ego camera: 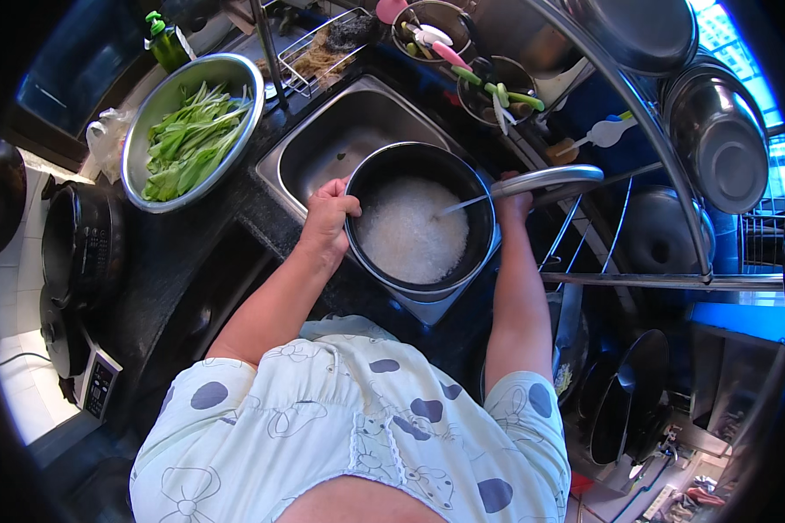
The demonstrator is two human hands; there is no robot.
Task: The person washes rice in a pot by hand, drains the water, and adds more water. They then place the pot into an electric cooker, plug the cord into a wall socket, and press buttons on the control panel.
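Note:
A dark-lined round pot [353,225] with a shiny rim sits over the near corner of the stainless steel sink [320,153]. White grains, apparently rice, lie in cloudy water [412,235] inside it. From the curved metal faucet [549,178], a thin stream of water runs into the pot. My left hand [330,212] grips the pot's left rim, thumb on top. Beside the right rim, my right hand [514,199] is partly covered by the faucet. What its fingers hold is hidden.
Leafy greens [193,147] fill a metal basin [127,160] left of the sink. A black cooker body [82,242] stands at far left. Utensil holders [432,29] and a wire basket [327,49] are behind the sink. A metal rack [628,280] with bowls [716,137] rises at right.

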